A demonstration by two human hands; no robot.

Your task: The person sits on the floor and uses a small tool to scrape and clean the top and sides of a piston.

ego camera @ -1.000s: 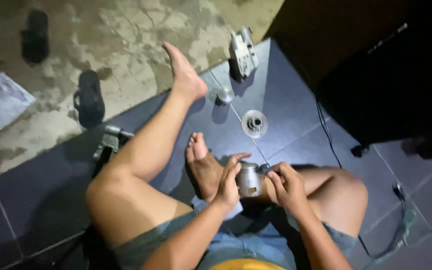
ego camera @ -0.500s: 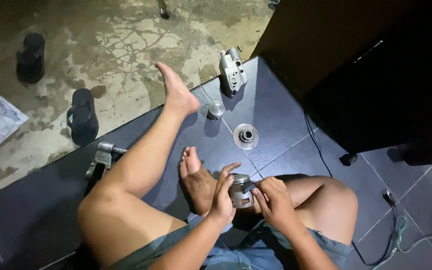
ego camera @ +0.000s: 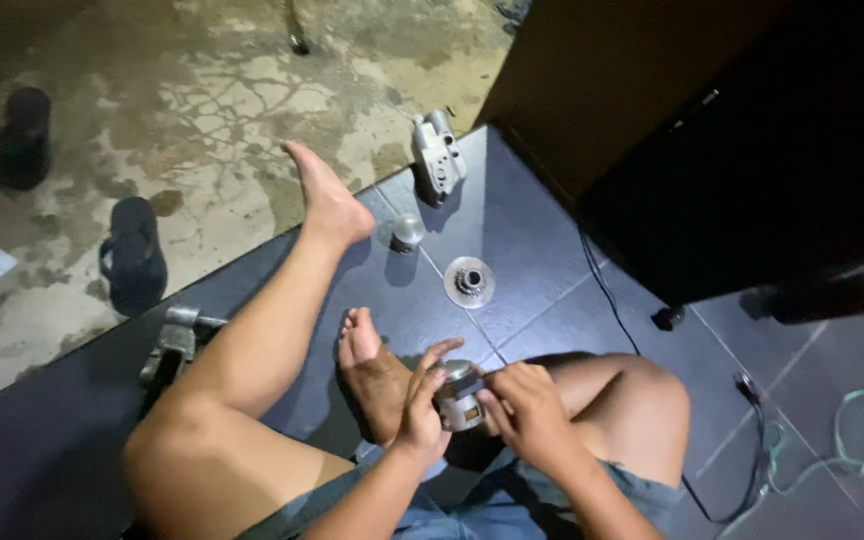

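You sit on dark glossy floor tiles (ego camera: 552,260) that meet stained, cracked concrete (ego camera: 202,100), with a dark cabinet (ego camera: 752,150) at your right. Your left hand (ego camera: 422,410) and right hand (ego camera: 527,415) both clasp a small metal cylinder (ego camera: 459,393) just above your folded leg, near a toothed disc (ego camera: 469,282) on the tiles.

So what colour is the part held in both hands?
Silver-grey metal part, best seen in the head view.

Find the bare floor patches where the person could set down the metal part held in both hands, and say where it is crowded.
Free: dark tiles between the flanged disc, black cable and right knee; also tiles between the grey casting and dark cabinet. Crowded: around the small cap, the feet, and the cylindrical part in the lap.
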